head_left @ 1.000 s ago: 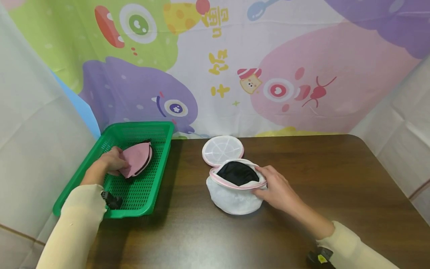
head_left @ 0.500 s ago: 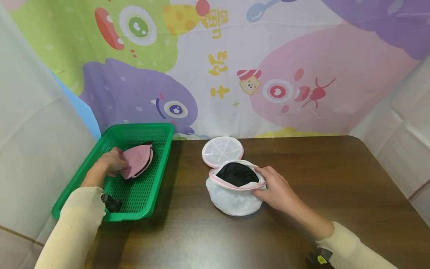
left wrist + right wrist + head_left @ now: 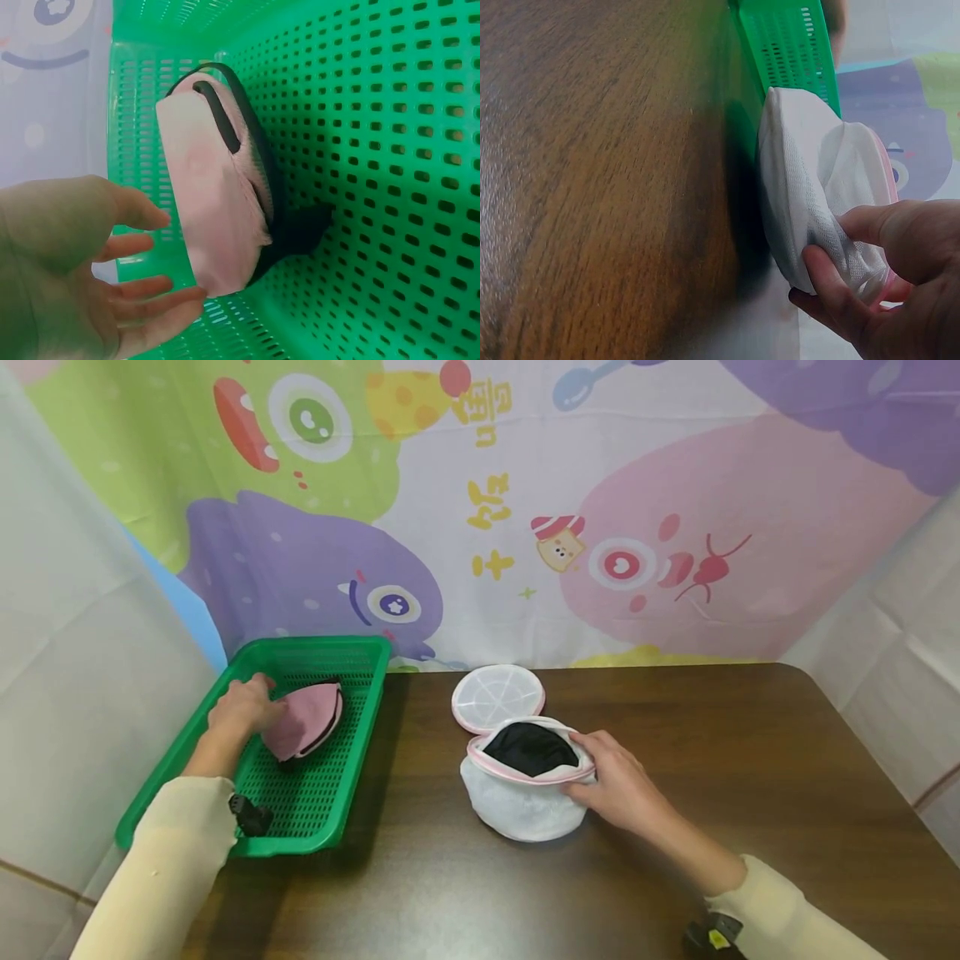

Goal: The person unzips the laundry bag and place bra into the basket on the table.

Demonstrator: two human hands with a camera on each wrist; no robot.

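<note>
A pink folded cloth piece with black edging [image 3: 303,720] lies in the green basket [image 3: 358,760]; its exact kind is unclear. Beside it my left hand [image 3: 243,706] has its fingers spread and loose. The left wrist view shows this hand [image 3: 97,277] with nothing in its grasp, one fingertip at the lower edge of the pink piece [image 3: 210,195]. On the table stands a white mesh laundry bag [image 3: 521,806] with pink trim, its mouth unzipped and black cloth [image 3: 531,747] inside. My right hand [image 3: 618,781] pinches the bag's right rim between thumb and fingers.
The bag's round mesh lid [image 3: 498,697] lies folded back behind it on the brown table [image 3: 750,760]. A printed curtain [image 3: 480,610] hangs along the table's back edge. White sheets hang at both sides.
My left hand has let go of the pink cloth piece and lifted slightly back from it, its fingers now spread. The right hand and the bag have hardly moved.
</note>
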